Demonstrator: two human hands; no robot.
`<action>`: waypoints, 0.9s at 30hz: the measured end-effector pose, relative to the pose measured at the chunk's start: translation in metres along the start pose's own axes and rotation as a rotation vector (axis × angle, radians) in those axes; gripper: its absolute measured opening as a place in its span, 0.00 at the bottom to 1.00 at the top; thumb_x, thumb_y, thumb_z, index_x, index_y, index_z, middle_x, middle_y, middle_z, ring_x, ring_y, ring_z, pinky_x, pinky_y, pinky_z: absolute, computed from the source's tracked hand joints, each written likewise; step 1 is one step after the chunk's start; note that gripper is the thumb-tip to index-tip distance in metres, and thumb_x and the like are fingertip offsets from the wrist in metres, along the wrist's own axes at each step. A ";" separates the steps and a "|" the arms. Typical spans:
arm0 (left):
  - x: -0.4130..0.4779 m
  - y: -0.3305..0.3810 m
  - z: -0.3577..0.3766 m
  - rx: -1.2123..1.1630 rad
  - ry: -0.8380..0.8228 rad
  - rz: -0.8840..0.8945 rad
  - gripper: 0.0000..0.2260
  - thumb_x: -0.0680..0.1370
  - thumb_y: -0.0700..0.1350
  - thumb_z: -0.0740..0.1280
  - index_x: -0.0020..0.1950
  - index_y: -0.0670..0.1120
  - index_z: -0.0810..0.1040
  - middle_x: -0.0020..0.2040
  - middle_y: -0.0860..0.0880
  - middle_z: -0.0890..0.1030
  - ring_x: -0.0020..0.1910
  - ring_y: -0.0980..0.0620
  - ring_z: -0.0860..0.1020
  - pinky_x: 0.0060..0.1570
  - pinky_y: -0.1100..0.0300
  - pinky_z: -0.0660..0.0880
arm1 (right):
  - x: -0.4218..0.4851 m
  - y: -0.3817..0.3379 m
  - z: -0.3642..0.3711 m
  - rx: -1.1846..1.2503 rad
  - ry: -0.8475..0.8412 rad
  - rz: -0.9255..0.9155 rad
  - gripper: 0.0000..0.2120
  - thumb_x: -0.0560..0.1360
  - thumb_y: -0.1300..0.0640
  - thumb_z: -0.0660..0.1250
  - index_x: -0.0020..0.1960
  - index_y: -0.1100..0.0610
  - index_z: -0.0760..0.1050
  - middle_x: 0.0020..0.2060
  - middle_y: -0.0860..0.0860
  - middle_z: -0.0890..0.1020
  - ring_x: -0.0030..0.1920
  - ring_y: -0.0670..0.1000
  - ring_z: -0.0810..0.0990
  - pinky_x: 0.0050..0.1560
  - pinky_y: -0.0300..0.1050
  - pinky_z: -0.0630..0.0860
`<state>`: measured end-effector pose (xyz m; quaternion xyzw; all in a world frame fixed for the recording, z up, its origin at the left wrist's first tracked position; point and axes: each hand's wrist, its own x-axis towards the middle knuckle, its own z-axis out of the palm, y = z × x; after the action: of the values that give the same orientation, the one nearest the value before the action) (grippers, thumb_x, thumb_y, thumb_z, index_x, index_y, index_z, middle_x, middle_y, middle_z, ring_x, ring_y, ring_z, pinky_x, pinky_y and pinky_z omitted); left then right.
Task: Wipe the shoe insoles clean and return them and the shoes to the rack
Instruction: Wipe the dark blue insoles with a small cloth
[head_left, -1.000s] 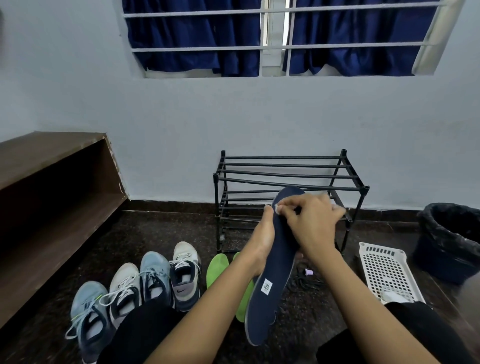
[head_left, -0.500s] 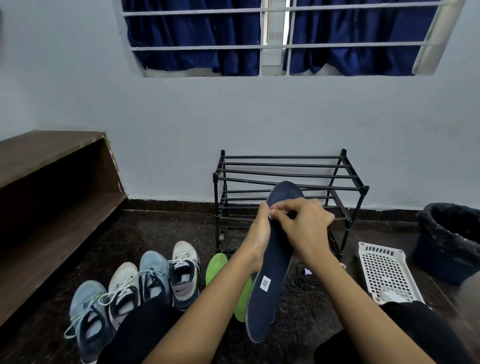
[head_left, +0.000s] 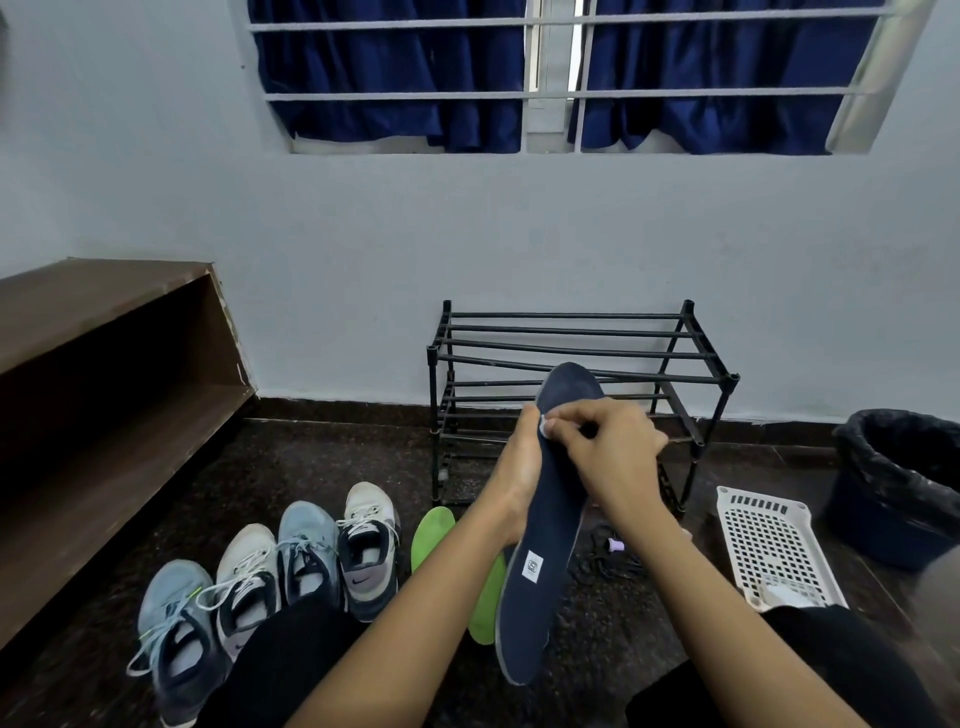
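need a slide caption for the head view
Left hand holds a navy insole while the right hand presses a white wipe to it; shoes lined up left of the rack.

Dark floor (head_left: 337, 467), four sneakers (head_left: 306, 551), green insoles (head_left: 431, 530), rack (head_left: 566, 353), white basket (head_left: 774, 551), bin (head_left: 898, 483)

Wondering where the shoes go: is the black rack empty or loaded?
Empty, as far as shows: the rack has bare bars; four shoes stand on the floor.
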<state>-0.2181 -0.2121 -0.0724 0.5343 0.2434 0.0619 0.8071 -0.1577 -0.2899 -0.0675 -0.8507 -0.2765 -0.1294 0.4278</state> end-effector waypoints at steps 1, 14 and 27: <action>0.000 0.001 -0.001 0.006 0.004 0.010 0.25 0.83 0.60 0.50 0.48 0.47 0.82 0.38 0.45 0.84 0.40 0.49 0.81 0.40 0.58 0.78 | -0.002 -0.001 0.001 0.016 -0.010 -0.008 0.10 0.71 0.51 0.72 0.35 0.38 0.76 0.32 0.37 0.78 0.51 0.47 0.76 0.47 0.48 0.58; -0.007 -0.001 0.006 -0.022 -0.056 0.049 0.22 0.83 0.58 0.51 0.55 0.45 0.78 0.43 0.44 0.84 0.38 0.48 0.82 0.37 0.56 0.79 | 0.015 0.007 -0.005 0.078 0.084 0.073 0.06 0.71 0.49 0.71 0.36 0.41 0.79 0.36 0.40 0.82 0.51 0.50 0.76 0.50 0.49 0.59; -0.009 -0.001 0.012 -0.050 -0.048 0.008 0.23 0.83 0.59 0.48 0.50 0.48 0.78 0.38 0.47 0.84 0.36 0.48 0.81 0.35 0.55 0.79 | 0.020 0.003 -0.013 -0.020 0.140 0.103 0.04 0.73 0.50 0.69 0.40 0.44 0.80 0.33 0.39 0.76 0.56 0.51 0.70 0.47 0.47 0.52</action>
<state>-0.2210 -0.2254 -0.0666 0.5164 0.2201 0.0580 0.8256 -0.1391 -0.2943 -0.0526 -0.8571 -0.2003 -0.1691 0.4435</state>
